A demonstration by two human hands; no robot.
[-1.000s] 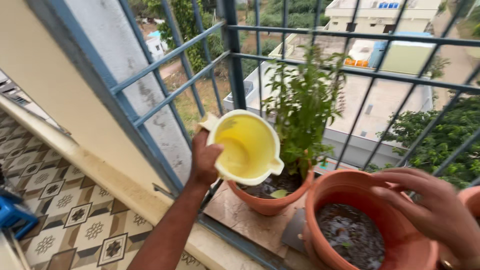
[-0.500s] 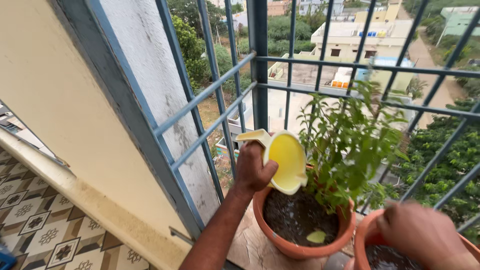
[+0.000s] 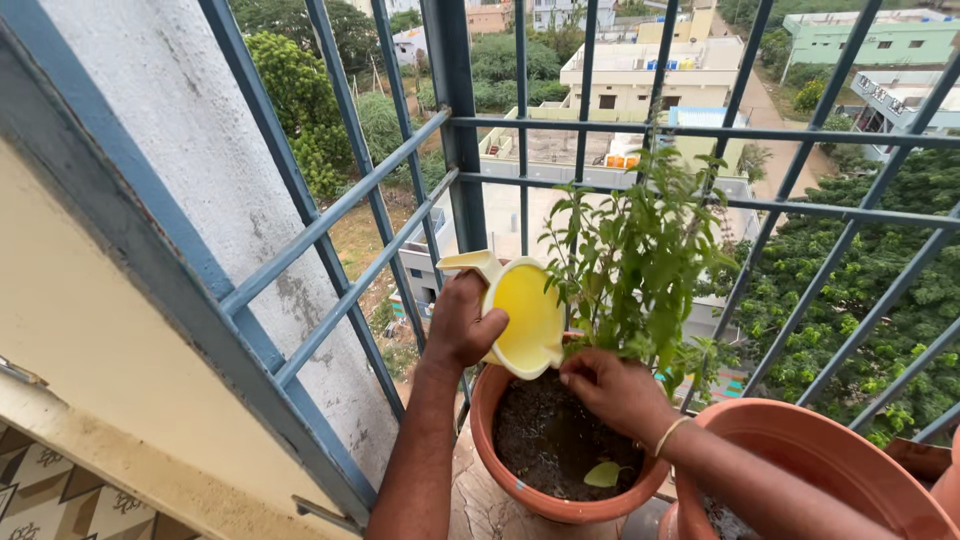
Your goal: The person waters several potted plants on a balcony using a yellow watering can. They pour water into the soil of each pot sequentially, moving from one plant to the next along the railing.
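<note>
Yellow mug tipped over a potted plant, hemmed in by grille bars.

The left hand (image 3: pixel 462 325) is clamped around the pale yellow mug (image 3: pixel 520 318), mouth tilted toward 3 o'clock above the terracotta pot (image 3: pixel 505 490). The right hand (image 3: pixel 612 390), fingers loosely curled and holding nothing, touches the soil at the plant (image 3: pixel 630 255) base. The blue grille (image 3: pixel 455 130) crowds 12 o'clock; a second pot (image 3: pixel 800 445) sits at 4 o'clock.

A smooth yellow plastic mug (image 3: pixel 520 315), a matt terracotta pot (image 3: pixel 500 470), painted metal bars (image 3: pixel 330 215), a rough plastered wall (image 3: pixel 190 150).
</note>
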